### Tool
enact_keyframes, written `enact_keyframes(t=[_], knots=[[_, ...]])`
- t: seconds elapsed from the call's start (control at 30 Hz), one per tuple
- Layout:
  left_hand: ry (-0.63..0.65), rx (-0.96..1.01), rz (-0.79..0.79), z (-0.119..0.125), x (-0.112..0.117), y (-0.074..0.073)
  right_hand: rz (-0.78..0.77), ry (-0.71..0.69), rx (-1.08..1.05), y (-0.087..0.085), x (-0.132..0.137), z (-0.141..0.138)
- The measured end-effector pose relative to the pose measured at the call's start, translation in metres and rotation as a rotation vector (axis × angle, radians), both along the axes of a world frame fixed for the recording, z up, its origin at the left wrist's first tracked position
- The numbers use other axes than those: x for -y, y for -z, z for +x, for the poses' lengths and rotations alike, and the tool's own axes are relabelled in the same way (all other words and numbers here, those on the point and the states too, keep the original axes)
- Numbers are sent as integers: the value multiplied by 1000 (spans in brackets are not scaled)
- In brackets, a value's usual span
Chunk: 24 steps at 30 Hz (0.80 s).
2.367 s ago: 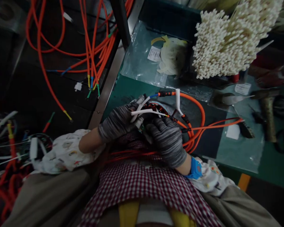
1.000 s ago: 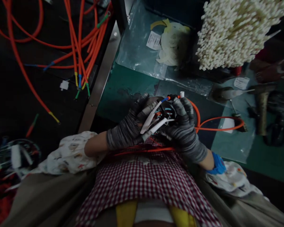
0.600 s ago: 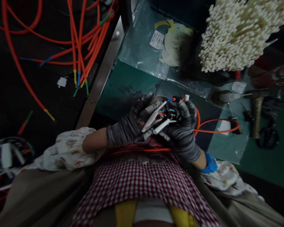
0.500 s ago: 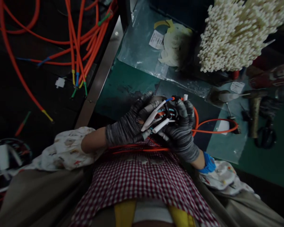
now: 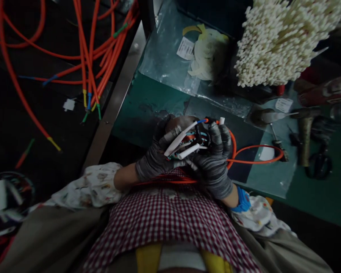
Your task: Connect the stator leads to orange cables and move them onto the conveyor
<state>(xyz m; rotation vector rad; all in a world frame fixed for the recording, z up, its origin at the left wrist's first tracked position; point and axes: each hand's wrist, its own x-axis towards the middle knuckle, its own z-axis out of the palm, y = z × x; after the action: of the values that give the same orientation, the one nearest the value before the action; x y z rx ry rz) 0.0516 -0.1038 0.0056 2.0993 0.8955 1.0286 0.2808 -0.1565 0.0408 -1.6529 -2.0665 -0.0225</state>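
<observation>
Both my hands wear grey striped gloves and sit close together above my lap. My left hand (image 5: pixel 155 157) and my right hand (image 5: pixel 213 163) grip a bundle of cable ends (image 5: pixel 191 140) with black connectors and thin blue and orange wires. Two white sleeves (image 5: pixel 180 133) stick out of the bundle, held between my hands. A thick orange cable (image 5: pixel 255 162) runs from under my right hand and loops out over the bench. The fingers hide much of the bundle's core.
A large sheaf of white-tipped rods (image 5: pixel 275 45) lies at the back right, beside a clear plastic bag (image 5: pixel 165 49) on the green bench mat (image 5: pixel 147 94). Scissors (image 5: pixel 319 167) and a wooden-handled tool (image 5: pixel 304 142) lie right. Orange cables (image 5: pixel 85 64) hang left of the metal bench edge (image 5: pixel 113 108).
My hands have drawn closer and gathered the white sleeves into the bundle. The view has drifted, so the bench and cables sit further left.
</observation>
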Motion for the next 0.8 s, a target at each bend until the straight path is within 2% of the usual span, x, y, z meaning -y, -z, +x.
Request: enact_keyframes(t=[0.1,0.2,0.33,0.47,0.53,0.6,0.67,0.73,0.8], knots=[[-60,6,22,6,-1,-4,-24,-40,18,2,1,3],[-103,-4,42,11,0,-11,-119,-3,7,1,-1,3],[-115,-70,26,12,2,-17,-150,57,-127,0,-5,-4],[-72,-109,-15,11,-3,-21,-166,50,-228,0,-6,-10],[-41,-158,-43,11,-7,-26,-137,10,-285,-1,-6,-3],[-31,-188,-106,12,-12,-32,-113,-109,-320,-5,-7,12],[-22,-191,-154,16,-17,-40,-157,-202,-355,-12,-10,27],[-13,-201,-168,22,-22,-48,-260,-192,-450,-21,-15,40],[-13,-233,-171,28,-28,-54,-372,-125,-558,-32,-21,47]])
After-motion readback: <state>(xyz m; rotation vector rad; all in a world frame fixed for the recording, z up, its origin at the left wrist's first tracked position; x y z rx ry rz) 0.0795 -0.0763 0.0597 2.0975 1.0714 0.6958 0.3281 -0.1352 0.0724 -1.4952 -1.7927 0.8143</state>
